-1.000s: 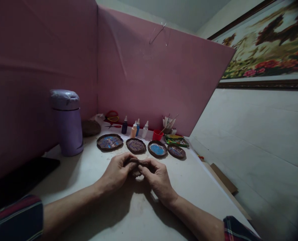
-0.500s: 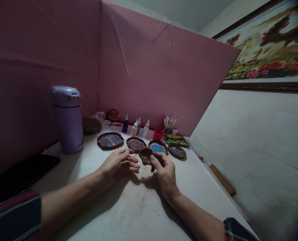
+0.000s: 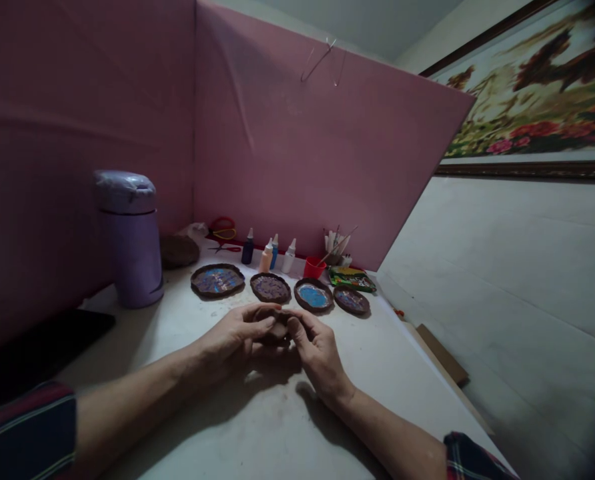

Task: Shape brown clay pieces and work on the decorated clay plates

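A lump of brown clay point(image 3: 277, 328) is held just above the white table point(image 3: 277, 427), between both my hands. My left hand point(image 3: 235, 333) curls round its left side, thumb on top. My right hand point(image 3: 315, 347) pinches its right side with thumb and fingers. Most of the clay is hidden by my fingers. Just beyond my hands lie several flat painted clay dishes in a row, one of them with a blue centre point(image 3: 313, 295).
A lilac flask point(image 3: 129, 237) stands at the left, with a dark flat thing point(image 3: 42, 347) in front of it. At the back are small paint bottles point(image 3: 266, 256), a red cup point(image 3: 313, 267), brushes, scissors point(image 3: 223, 235) and a brown lump point(image 3: 179, 251). Pink boards point(image 3: 302, 153) wall off the table.
One second ago both hands held the clay. Half a second ago the right hand alone lifted it and the left lay open. Now both hands grip it again.
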`<state>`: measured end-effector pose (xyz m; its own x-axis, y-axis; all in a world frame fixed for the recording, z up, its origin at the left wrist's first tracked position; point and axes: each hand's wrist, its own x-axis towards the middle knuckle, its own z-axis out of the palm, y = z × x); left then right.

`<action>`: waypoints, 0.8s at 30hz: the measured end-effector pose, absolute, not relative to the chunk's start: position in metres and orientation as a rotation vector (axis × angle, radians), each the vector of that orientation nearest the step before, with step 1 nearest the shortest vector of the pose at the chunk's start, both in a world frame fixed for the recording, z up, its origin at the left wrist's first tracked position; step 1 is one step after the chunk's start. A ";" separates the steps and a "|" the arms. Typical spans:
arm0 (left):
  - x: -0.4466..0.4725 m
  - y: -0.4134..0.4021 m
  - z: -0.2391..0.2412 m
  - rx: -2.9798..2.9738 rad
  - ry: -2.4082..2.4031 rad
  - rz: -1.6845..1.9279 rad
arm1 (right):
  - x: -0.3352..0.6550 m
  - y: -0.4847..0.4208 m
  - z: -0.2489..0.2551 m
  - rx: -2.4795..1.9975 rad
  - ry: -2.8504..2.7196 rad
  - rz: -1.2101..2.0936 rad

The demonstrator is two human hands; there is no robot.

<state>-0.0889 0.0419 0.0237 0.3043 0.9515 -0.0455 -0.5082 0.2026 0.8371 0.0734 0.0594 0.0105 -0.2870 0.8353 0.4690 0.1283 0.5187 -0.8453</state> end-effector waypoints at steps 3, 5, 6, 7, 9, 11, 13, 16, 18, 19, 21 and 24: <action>-0.091 0.044 0.025 0.797 0.678 1.102 | 0.075 0.059 0.011 -0.891 -1.735 0.756; -0.092 0.045 0.026 0.748 0.680 1.134 | 0.076 0.057 0.011 -0.954 -1.723 0.683; -0.093 0.046 0.027 0.723 0.675 1.160 | 0.076 0.056 0.011 -0.964 -1.729 0.657; -0.093 0.046 0.027 0.702 0.667 1.180 | 0.076 0.055 0.011 -0.958 -1.742 0.641; -0.094 0.047 0.026 0.683 0.654 1.195 | 0.076 0.052 0.012 -0.922 -1.777 0.633; -0.094 0.048 0.025 0.691 0.645 1.200 | 0.076 0.051 0.012 -0.882 -1.827 0.638; -0.094 0.048 0.023 0.707 0.634 1.195 | 0.076 0.050 0.012 -0.862 -1.879 0.637; -0.094 0.048 0.022 0.714 0.638 1.196 | 0.077 0.050 0.013 -0.879 -1.917 0.619; -0.094 0.048 0.021 0.713 0.654 1.204 | 0.077 0.051 0.012 -0.903 -1.916 0.599; -0.094 0.048 0.022 0.714 0.660 1.210 | 0.077 0.051 0.012 -0.912 -1.915 0.589; -0.094 0.047 0.022 0.719 0.672 1.219 | 0.077 0.052 0.011 -0.924 -1.920 0.578; -0.094 0.047 0.023 0.742 0.692 1.229 | 0.077 0.052 0.010 -0.937 -1.937 0.584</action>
